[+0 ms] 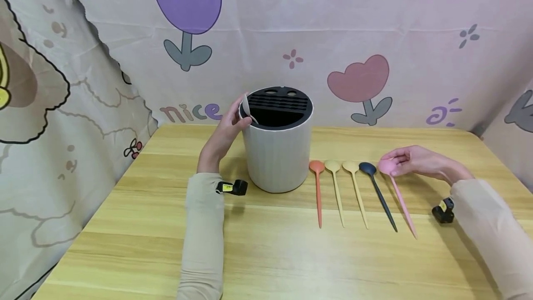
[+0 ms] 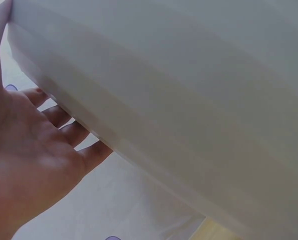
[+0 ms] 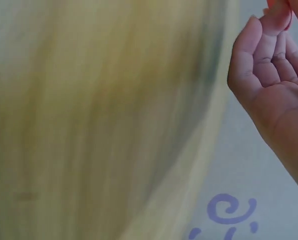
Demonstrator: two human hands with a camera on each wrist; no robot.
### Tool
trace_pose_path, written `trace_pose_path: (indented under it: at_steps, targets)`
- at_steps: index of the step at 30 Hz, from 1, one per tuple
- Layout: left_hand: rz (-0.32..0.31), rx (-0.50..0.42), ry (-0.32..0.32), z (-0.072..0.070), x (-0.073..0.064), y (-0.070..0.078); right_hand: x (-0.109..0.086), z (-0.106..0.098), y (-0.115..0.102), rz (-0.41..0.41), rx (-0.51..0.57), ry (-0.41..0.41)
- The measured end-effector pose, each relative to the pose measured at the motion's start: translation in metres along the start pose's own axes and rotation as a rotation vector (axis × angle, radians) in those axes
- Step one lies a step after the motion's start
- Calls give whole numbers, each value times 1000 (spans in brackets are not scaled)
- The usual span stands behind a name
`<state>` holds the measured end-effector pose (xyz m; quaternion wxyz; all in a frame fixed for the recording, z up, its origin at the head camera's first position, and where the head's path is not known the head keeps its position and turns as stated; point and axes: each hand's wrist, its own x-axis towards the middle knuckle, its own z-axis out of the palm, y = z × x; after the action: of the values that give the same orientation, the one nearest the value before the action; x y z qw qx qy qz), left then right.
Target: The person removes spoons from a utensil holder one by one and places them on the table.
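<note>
On the left side of the white utensil holder (image 1: 278, 161), my left hand (image 1: 231, 119) grips the wall near the rim, its thumb over the black slotted lid (image 1: 281, 101). The left wrist view has the fingers (image 2: 71, 132) passing behind the ribbed wall. A whitish spoon (image 1: 246, 105) stands in the holder's left edge, close by that thumb. To the right, my right hand (image 1: 410, 160) pinches the round bowl of a pink spoon (image 1: 401, 203), whose handle points toward me. In the right wrist view, only a reddish sliver shows between the fingertips.
Between the holder and the pink spoon lie an orange spoon (image 1: 318, 193), two pale yellow spoons (image 1: 337, 193) and a dark blue spoon (image 1: 381, 198) in a row, bowls away from me. The wooden table (image 1: 266, 253) ends at a patterned cloth backdrop (image 1: 266, 36).
</note>
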<state>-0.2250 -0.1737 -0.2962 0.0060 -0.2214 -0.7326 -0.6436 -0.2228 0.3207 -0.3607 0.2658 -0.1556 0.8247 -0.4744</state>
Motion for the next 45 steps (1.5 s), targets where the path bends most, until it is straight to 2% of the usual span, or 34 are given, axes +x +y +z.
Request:
trace_pose_path:
  at_steps: [3, 7, 11, 24, 36, 41, 45]
  targets:
    - [-5, 0, 4, -1, -1, -2, 4, 2, 4, 39, 16, -10]
    - [-8, 5, 6, -1, -1, -4, 6, 5, 8, 76, -18, 12]
    - [-7, 3, 8, -1, -1, -5, 6, 7, 8, 70, -50, 39]
    - [-5, 6, 8, 0, -1, -3, 5, 8, 10, 81, -37, 60]
    - [-11, 19, 11, 0, -1, -1, 2, 3, 3, 102, -78, -5]
    - [-9, 13, 1, -1, -1, -2, 0, 2, 3, 109, -58, -9]
    - [-15, 9, 2, 0, -1, 0, -3, -1, 3, 100, -81, -9]
